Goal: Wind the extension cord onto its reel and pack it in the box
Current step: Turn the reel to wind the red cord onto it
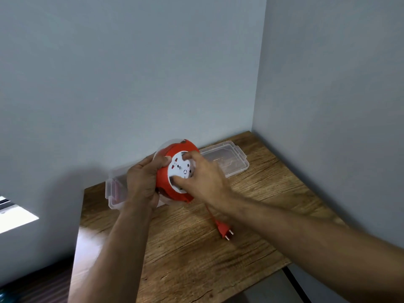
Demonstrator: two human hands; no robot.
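The red cord reel (166,182) with a white socket face (180,166) is held above the wooden table (196,248), tilted toward me. My left hand (143,182) grips the reel's left rim. My right hand (202,176) has its fingers on the white face. A short length of red cord (211,215) hangs from the reel's underside down to the red plug (226,231), which lies on the table. A clear plastic box (114,191) stands behind my left hand, mostly hidden.
A clear plastic lid (227,160) lies flat at the back of the table near the corner of two grey walls. The table's left edge runs beside a lower surface; the right front corner drops off near a dark floor strip.
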